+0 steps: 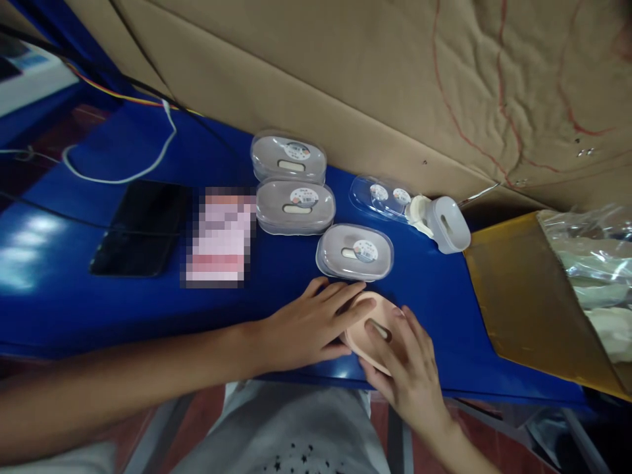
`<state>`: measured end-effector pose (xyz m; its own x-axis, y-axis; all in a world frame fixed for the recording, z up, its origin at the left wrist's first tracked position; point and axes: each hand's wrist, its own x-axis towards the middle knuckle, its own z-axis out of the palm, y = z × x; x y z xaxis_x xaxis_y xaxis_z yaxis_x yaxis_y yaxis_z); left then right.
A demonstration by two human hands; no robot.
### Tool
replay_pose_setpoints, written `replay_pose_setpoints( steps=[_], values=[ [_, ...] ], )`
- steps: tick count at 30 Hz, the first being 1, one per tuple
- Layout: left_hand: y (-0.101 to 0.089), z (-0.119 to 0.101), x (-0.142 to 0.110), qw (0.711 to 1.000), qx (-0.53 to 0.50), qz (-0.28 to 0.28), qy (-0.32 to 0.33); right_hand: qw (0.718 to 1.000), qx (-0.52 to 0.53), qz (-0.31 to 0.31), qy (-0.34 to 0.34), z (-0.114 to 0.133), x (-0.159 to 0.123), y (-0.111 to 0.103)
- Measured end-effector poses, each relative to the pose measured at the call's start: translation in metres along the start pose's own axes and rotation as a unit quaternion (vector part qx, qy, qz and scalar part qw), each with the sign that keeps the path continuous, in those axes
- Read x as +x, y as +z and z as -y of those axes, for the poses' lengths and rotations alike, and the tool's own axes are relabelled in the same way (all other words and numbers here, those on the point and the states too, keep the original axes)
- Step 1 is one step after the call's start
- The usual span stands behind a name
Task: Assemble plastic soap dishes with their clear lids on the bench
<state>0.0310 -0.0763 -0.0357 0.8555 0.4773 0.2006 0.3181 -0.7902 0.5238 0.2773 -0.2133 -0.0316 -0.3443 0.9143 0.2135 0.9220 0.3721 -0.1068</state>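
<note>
Peach case [359, 339] between both hands, below and right of the frame's centre, at the near edge of the blue table [296, 276]. Oval in outline, with broadly rounded ends; matte, smooth and pale orange-pink on its upper face, partly hidden by fingers. Near the middle of that face, a dark-edged elongated slot with a cream insert [380, 330] — slanting down toward the right of the frame.

Over the left end, left hand [323, 322]: fingers extended across the top and rim, thumb low on the near side, closed on that end. Around the right end, right hand [409, 359]: index finger laid across the face beside the slot, other fingers curled over the far rim, thumb at the near edge — gripping.

Just above, at centre, three grey cases [330, 253] under clear covers with round labels. At centre right, a pale grey case [450, 225] beside a cream part [421, 214] and a clear cover [368, 195].
</note>
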Motion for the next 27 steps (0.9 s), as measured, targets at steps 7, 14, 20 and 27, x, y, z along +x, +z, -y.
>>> replay_pose_setpoints(
  steps=[7,14,20,27],
  values=[
    [-0.005,0.003,0.002,1.000,-0.015,-0.020,-0.005,0.999,-0.013,-0.012,-0.052,-0.007,0.013,-0.001],
    [-0.007,0.003,0.004,1.000,-0.020,-0.016,-0.011,0.993,-0.009,0.032,-0.112,-0.024,0.025,-0.012],
    [-0.003,0.006,0.002,1.000,-0.008,-0.023,-0.020,0.986,0.030,0.067,-0.150,-0.037,0.027,-0.008],
    [-0.004,0.002,0.000,0.999,0.025,-0.004,-0.020,0.993,0.091,-0.081,0.009,-0.103,0.088,-0.036]
  ],
)
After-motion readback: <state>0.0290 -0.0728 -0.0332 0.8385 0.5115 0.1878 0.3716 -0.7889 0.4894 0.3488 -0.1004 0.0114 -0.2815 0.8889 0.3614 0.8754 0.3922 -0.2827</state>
